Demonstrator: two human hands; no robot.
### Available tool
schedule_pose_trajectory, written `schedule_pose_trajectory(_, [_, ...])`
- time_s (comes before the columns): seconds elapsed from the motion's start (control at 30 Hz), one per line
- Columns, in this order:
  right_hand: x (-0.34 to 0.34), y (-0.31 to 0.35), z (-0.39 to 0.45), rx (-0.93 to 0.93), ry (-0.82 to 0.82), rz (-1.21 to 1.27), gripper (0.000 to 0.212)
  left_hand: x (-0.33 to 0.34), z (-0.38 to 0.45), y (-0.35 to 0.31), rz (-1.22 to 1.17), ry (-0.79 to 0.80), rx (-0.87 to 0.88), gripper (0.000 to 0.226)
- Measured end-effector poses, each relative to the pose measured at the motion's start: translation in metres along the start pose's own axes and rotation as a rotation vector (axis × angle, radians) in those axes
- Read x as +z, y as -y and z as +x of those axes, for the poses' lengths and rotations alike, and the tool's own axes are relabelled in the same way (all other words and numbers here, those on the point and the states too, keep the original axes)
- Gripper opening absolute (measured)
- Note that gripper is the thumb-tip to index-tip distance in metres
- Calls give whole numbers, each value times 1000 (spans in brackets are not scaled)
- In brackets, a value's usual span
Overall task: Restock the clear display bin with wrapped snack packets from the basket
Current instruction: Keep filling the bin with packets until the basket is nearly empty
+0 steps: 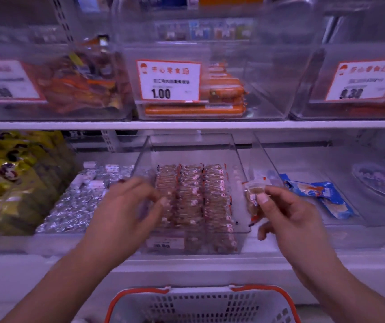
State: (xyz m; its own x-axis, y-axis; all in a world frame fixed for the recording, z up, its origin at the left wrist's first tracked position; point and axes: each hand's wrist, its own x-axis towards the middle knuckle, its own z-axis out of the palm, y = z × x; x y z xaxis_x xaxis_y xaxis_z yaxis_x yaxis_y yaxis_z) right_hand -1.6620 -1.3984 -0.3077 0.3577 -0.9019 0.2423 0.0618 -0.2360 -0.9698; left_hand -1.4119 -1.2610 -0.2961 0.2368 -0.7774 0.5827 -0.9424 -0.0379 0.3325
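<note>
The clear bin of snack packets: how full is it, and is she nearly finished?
The clear bin already holds three neat rows of packets. In hand: the right hand pinches one more packet beside the bin's right wall, while the left hand reaches in at the left row. What remains in the basket can't be seen.

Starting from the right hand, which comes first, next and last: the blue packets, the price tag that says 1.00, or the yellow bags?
From the right hand:
1. Blue packets, just to its right, same shelf.
2. 1.00 price tag, upper shelf, up and left.
3. Yellow bags, far left, lower shelf.
</note>
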Motion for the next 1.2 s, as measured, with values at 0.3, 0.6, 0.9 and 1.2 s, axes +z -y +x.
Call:
schedule_pose_trajectory(0.3, [160,-36,142,-256,307,-770,21,11,-24,58,-200,49,-359,51])
schedule_pose_trajectory(0.6, [212,-96,204,-505,360,-1164,20,17,-23,77,-334,45,-285,56])
schedule_pose_trajectory(0.9, [204,-100,206,-794,371,-1486,38,14,-25,76,-335,77,-285,56])
schedule_pose_trajectory(1.2, [164,-89,197,-654,335,-1367,41,15,-26,72,-273,86,-298,54])
